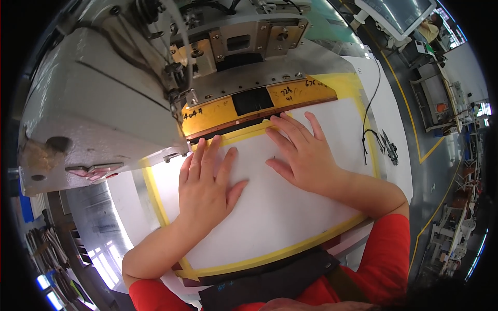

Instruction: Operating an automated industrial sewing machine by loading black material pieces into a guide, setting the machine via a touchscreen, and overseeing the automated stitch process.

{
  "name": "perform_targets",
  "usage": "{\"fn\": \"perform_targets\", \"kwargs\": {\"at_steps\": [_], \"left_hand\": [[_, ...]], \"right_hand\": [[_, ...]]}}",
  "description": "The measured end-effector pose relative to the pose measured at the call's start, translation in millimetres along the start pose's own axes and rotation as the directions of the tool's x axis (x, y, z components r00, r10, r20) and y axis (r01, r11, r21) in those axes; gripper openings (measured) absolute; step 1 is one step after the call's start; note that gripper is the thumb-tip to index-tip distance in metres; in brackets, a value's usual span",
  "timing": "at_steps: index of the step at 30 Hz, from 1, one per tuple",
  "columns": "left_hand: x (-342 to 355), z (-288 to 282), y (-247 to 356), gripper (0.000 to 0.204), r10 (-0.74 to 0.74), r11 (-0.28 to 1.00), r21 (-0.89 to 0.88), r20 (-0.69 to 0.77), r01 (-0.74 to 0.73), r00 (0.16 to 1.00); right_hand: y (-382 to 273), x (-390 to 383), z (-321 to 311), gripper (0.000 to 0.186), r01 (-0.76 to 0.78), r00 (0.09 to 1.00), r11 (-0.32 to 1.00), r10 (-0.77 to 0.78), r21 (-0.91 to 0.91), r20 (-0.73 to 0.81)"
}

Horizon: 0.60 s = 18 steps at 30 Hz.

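Both my hands lie on a white sheet edged with yellow tape, under a large sewing machine. My left hand is spread, its fingertips at the black strip along the front of a yellow clamp plate. To its right, my right hand has its fingers apart, the tips near the same strip. Neither hand grips anything visible. The yellow plate bears a black patch and handwritten marks, and sits below a metal clamp bar.
Thread snips and a dark cord lie on the table at the right. A screen stands at the far right. Racks and benches line the floor beyond. Stacked items are at the lower left.
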<state>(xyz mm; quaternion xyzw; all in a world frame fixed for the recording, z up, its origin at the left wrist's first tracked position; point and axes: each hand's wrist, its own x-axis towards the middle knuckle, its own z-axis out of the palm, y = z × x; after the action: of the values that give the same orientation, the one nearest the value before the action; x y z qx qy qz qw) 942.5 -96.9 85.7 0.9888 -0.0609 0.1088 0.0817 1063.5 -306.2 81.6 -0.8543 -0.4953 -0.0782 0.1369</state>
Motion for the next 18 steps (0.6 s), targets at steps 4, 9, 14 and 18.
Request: {"fn": "perform_targets", "kwargs": {"at_steps": [4, 9, 14, 18], "left_hand": [[0.0, 3.1, 1.8, 0.059, -0.017, 1.0, 0.013, -0.001, 0.017, 1.0], [-0.1, 1.1, 2.9, 0.061, -0.056, 0.998, 0.034, 0.009, 0.056, 0.998], [2.8, 4.2, 0.2, 0.064, -0.006, 0.998, 0.063, -0.03, 0.008, 1.0], [4.3, 7.2, -0.3, 0.065, -0.047, 0.999, 0.018, 0.008, 0.047, 0.999]], "right_hand": [[0.7, -2.4, -0.4, 0.051, -0.008, 1.0, 1.0, 0.008, -0.01, 0.0], [0.0, -2.6, -0.4, 0.053, -0.009, 1.0, 1.0, 0.009, -0.006, -0.009], [1.3, -0.8, -0.3, 0.053, 0.008, 1.0, 0.999, -0.008, -0.04, -0.013], [2.5, -0.6, -0.9, 0.055, -0.006, 1.0, 0.999, 0.005, -0.048, -0.012]]}}
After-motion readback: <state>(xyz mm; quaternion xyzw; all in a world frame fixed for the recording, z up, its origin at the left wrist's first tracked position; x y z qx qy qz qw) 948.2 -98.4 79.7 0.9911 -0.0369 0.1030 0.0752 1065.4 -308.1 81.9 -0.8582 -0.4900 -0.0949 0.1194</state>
